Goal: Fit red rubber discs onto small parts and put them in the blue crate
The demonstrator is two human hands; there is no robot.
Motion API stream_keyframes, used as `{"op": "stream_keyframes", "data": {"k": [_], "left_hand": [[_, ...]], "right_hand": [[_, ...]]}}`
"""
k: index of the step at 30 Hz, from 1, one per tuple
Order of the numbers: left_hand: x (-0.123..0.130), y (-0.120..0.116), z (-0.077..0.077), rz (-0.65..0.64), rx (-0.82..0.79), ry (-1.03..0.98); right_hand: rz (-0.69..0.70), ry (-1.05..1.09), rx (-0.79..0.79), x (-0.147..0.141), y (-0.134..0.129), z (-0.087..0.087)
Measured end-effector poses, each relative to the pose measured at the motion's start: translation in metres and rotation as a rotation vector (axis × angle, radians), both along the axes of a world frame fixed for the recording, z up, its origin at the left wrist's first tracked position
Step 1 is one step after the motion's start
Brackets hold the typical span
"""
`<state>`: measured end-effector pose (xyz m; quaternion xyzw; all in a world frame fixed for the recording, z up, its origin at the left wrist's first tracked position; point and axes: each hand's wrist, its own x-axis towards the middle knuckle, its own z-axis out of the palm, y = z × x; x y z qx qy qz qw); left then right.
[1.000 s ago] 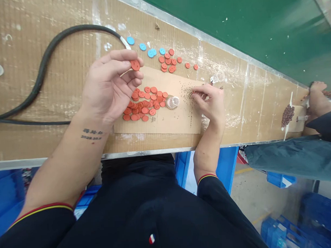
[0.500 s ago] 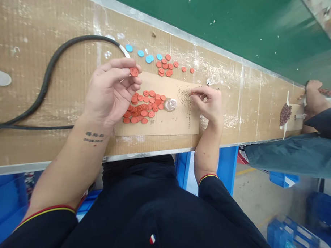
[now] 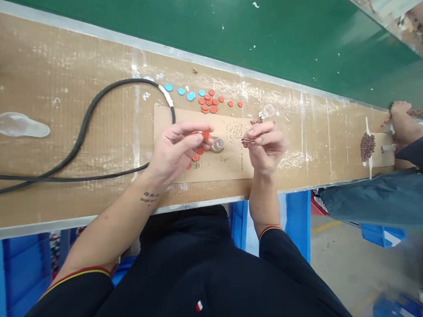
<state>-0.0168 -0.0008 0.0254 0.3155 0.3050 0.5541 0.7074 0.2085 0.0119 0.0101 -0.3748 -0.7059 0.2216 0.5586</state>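
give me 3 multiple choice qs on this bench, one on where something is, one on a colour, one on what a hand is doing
1. Where is the small clear container?
A on the floor
B on the cardboard sheet
C in a blue crate

2. What colour is the button at the left hand's fingertips?
A blue
B black
C orange-red

3. How is the right hand set?
A flat open
B fingertips pinched together
C clenched in a fist

1 B, it stands on the sheet between the hands.
2 C, its orange-red face shows.
3 B, the fingertips meet above the sheet.

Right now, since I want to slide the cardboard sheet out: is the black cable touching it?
Touching: the head view shows the white-sleeved end of the black cable lying across the upper left corner of the cardboard sheet.
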Motion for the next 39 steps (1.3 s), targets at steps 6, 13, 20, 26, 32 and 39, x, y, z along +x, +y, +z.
{"op": "stream_keyframes", "data": {"k": [6, 13, 20, 26, 32, 39], "left_hand": [[0.010, -0.007, -0.002, -0.073, 0.034, -0.041], [0.015, -0.009, -0.002, -0.083, 0.061, -0.042], [0.019, -0.010, -0.008, -0.062, 0.059, 0.001], [0.019, -0.011, -0.011, -0.032, 0.060, 0.011], [0.018, -0.011, -0.012, -0.021, 0.077, 0.045], [0.021, -0.011, -0.015, 0.046, 0.164, 0.023]], "right_hand": [[0.008, 0.030, -0.022, -0.003, 0.000, -0.001], [0.056, 0.039, -0.053, -0.002, -0.001, -0.004], [0.043, 0.016, -0.006, -0.011, -0.008, -0.002], [0.057, 0.030, -0.014, -0.022, -0.011, 0.005], [0.041, -0.004, -0.099, -0.028, -0.013, 0.009], [0.092, 0.038, 0.000, -0.032, -0.011, 0.010]]}}
